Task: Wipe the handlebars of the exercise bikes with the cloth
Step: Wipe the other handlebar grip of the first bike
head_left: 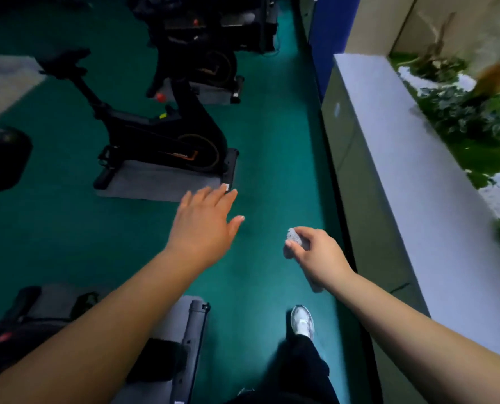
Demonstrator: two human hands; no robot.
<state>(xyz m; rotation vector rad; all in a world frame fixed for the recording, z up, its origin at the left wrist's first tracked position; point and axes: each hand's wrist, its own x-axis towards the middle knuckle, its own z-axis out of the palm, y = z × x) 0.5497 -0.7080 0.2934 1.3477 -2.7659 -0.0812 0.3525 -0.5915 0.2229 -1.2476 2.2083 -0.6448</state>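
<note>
My right hand (315, 253) grips a small bunched white cloth (294, 237); part of the cloth hangs below the palm. My left hand (205, 223) is stretched forward over the green floor, fingers straight and spread, touching nothing. A black exercise bike (167, 135) stands ahead on a grey mat, its saddle at the upper left; its handlebars are lost in the dark. A second black bike (202, 56) stands behind it. Another bike's base bar (194, 325) lies near my left forearm.
A long white ledge (403, 158) with a planter of green plants (458, 112) runs along the right. A blue panel (330, 30) stands at its far end. A dark round object (3, 158) sits at the left edge. My white shoe (302, 320) is on the green aisle.
</note>
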